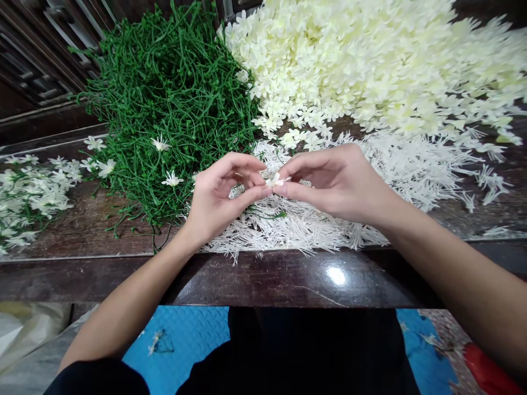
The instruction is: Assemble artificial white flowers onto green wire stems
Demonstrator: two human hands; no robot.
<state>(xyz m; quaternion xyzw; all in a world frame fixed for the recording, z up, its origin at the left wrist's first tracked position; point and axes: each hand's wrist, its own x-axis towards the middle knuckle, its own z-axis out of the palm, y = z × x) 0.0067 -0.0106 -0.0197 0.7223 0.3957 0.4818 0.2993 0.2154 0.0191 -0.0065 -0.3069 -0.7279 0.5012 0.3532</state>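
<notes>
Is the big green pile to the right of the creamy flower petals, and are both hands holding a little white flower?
Not quite: the head view shows the green stem pile to the left of the creamy flower petals. The left hand and right hand do hold a little white flower.

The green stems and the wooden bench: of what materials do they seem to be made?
Green stems: probably moulded plastic, slightly glossy, judging by their uniform color and springy curves.
Bench: looks like dark varnished wood, its front edge reflecting light, its top scuffed.
</notes>
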